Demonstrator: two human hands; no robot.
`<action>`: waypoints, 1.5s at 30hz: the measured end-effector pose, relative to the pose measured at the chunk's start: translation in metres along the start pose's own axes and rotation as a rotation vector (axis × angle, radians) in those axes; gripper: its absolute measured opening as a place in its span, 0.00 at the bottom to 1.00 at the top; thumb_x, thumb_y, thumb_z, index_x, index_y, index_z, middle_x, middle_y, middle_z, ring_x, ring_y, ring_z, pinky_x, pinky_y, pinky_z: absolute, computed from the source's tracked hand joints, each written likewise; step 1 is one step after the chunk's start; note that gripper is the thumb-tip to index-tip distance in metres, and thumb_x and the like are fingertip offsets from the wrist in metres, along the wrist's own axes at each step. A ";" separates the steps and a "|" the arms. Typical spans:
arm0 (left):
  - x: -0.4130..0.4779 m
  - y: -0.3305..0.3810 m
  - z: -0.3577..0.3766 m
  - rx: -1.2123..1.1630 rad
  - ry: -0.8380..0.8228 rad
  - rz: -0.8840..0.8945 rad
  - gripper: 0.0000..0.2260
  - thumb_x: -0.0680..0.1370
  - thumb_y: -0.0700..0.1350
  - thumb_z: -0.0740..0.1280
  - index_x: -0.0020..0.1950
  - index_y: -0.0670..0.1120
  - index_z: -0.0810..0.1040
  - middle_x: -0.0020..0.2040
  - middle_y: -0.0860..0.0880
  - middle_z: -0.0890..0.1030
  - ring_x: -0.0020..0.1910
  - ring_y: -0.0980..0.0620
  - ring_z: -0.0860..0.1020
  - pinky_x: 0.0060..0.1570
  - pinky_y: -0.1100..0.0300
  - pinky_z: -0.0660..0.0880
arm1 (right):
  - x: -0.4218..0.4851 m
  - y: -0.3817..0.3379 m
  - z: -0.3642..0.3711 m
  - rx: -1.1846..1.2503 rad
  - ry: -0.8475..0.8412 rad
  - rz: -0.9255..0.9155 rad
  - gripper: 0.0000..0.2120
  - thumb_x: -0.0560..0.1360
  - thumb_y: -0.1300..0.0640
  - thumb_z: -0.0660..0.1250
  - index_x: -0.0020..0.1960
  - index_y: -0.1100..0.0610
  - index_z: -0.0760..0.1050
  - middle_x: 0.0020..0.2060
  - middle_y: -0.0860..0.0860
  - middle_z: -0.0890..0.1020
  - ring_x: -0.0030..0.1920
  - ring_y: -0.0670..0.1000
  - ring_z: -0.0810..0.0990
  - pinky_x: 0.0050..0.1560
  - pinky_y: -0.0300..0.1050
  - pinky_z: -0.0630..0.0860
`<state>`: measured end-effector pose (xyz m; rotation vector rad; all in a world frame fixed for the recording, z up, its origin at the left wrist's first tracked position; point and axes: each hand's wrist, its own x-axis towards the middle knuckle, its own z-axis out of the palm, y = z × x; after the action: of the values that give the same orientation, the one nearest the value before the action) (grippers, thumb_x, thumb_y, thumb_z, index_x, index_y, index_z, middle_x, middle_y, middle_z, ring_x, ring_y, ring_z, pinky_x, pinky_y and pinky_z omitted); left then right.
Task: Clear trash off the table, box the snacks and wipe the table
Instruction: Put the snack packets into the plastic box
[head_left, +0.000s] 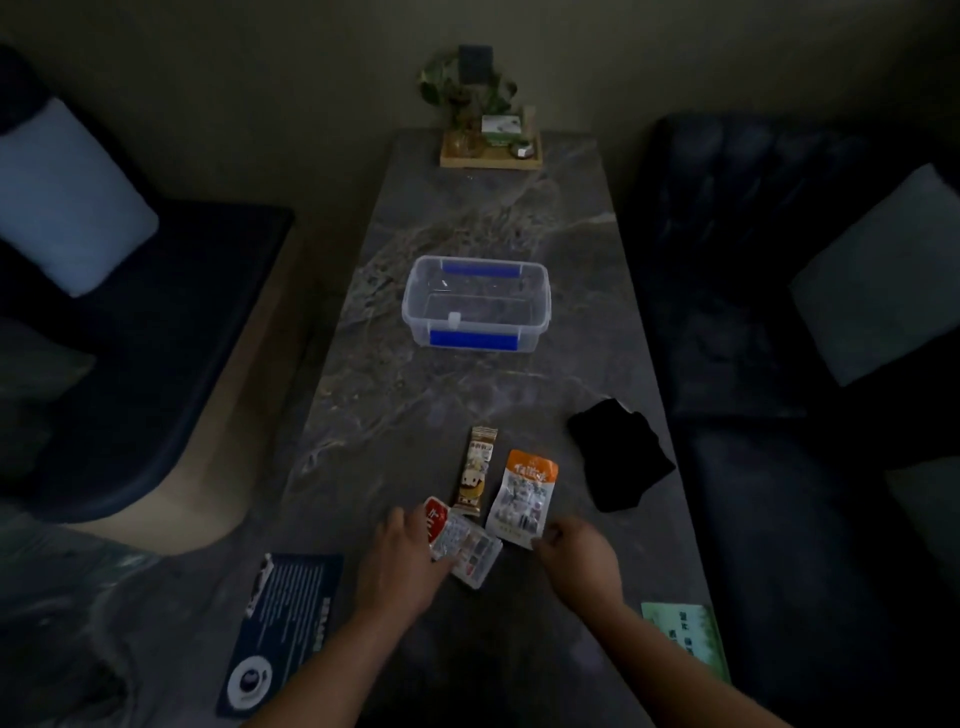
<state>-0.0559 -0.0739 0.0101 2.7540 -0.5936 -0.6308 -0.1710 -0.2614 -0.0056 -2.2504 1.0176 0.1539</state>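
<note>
The fingers of the left hand (402, 564) are curled over the near-left edge of the red-and-white packet (470, 551), apparently gripping it. The right hand (579, 558) has its fingers bunched, pinching the near corner of the orange-topped packet (524, 493). Both packets lie flat on the desk (467, 208), and a brown snack bar (474, 470) lies just beyond and between them.

The step looks like boxing the snacks. Foil like this is slippery, so it is best to get a thumb underneath before lifting rather than dragging by a corner. The clear box (546, 306) stands open and empty, well beyond the snacks at mid-desk. Carry each packet over its rim and lay it flat so the bar fits too. A black cloth (618, 452) waits to the right for wiping.
</note>
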 end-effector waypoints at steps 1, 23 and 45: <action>0.007 0.001 0.000 0.001 -0.006 -0.019 0.35 0.73 0.63 0.70 0.75 0.51 0.63 0.69 0.47 0.70 0.64 0.49 0.72 0.60 0.54 0.75 | 0.007 -0.003 -0.001 0.021 -0.009 0.015 0.12 0.76 0.49 0.69 0.37 0.41 0.70 0.36 0.43 0.80 0.32 0.38 0.76 0.30 0.34 0.68; 0.058 -0.036 -0.003 -0.106 -0.120 -0.047 0.22 0.71 0.48 0.77 0.60 0.52 0.72 0.60 0.51 0.73 0.57 0.51 0.76 0.57 0.57 0.75 | 0.047 -0.037 0.028 -0.007 0.019 0.376 0.31 0.70 0.45 0.77 0.66 0.54 0.68 0.61 0.55 0.77 0.60 0.55 0.78 0.57 0.53 0.79; 0.186 0.004 -0.118 -1.355 0.054 -0.407 0.11 0.74 0.38 0.74 0.55 0.45 0.79 0.47 0.44 0.85 0.45 0.46 0.85 0.40 0.53 0.81 | 0.080 -0.031 -0.007 0.473 0.100 0.420 0.05 0.74 0.58 0.74 0.44 0.52 0.78 0.39 0.52 0.85 0.37 0.50 0.85 0.43 0.56 0.85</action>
<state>0.1506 -0.1414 0.0482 1.5527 0.3636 -0.6630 -0.0947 -0.3006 -0.0124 -1.6161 1.4054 -0.0231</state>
